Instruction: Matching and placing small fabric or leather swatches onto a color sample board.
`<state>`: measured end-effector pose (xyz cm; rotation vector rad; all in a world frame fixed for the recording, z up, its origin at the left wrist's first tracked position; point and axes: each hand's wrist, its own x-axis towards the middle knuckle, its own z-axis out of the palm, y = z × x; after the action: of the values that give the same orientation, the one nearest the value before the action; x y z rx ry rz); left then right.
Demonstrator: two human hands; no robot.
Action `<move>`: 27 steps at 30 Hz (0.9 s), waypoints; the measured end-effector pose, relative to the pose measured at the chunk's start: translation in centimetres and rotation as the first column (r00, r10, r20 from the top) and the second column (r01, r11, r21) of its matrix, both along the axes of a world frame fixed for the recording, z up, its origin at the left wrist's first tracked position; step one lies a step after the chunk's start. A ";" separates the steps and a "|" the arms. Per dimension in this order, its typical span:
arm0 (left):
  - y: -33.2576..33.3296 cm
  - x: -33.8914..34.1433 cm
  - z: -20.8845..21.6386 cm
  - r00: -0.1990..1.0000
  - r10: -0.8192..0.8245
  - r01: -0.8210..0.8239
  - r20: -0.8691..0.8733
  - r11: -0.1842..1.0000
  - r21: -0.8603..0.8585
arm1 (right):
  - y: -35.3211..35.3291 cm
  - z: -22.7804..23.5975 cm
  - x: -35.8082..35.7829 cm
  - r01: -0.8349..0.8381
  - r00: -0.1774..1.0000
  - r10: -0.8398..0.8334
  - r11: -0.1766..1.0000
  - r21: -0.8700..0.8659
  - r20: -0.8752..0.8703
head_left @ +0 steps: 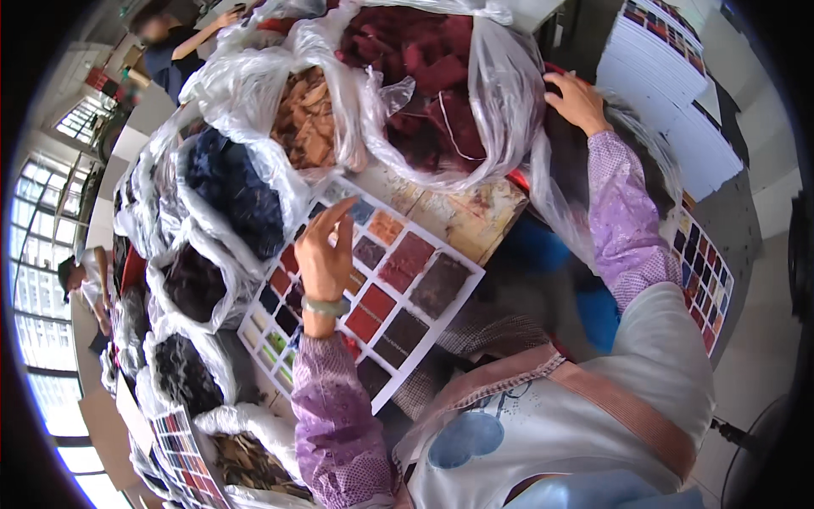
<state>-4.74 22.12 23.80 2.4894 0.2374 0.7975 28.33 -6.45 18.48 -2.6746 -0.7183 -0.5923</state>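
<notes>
- The left hand [324, 254] is held over the colour swatch card [438, 321], with its fingers loosely apart; whether the card is touched cannot be told.
- The swatch card is seen in front of the body, overlapping the stained tabletop [458, 212].
- The right hand [579, 102] is placed just beside the clear plastic bag [509, 93], its fingers bent and spread; contact cannot be told.
- Dark red scraps [424, 51] are contained in this bag; brown scraps [305, 119] are kept in a neighbouring one.
</notes>
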 end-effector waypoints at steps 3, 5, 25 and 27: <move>-1.2 8.1 -1.2 0.986 -0.167 0.167 -0.022 0.985 0.034 | -5.0 -3.7 0.7 -0.119 0.977 0.117 0.993 -0.003 -0.180; -1.7 13.4 -3.3 0.991 -0.135 0.136 -0.014 0.988 0.077 | -5.3 -3.8 -0.5 -0.096 0.968 0.100 0.995 0.031 -0.229; -5.3 23.3 -10.1 0.991 0.119 -0.133 -0.064 0.947 -0.294 | -13.6 1.6 -1.1 0.129 0.963 -0.069 0.967 0.220 -0.261; -4.0 23.4 -9.1 0.963 -0.101 0.039 -0.250 0.970 -0.241 | -12.9 2.0 -1.5 0.219 0.943 -0.187 0.971 0.093 -0.277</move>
<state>18.69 18.13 14.67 2.3574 0.3137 0.3847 26.79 -19.39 20.47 -2.6594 -0.3232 -0.3021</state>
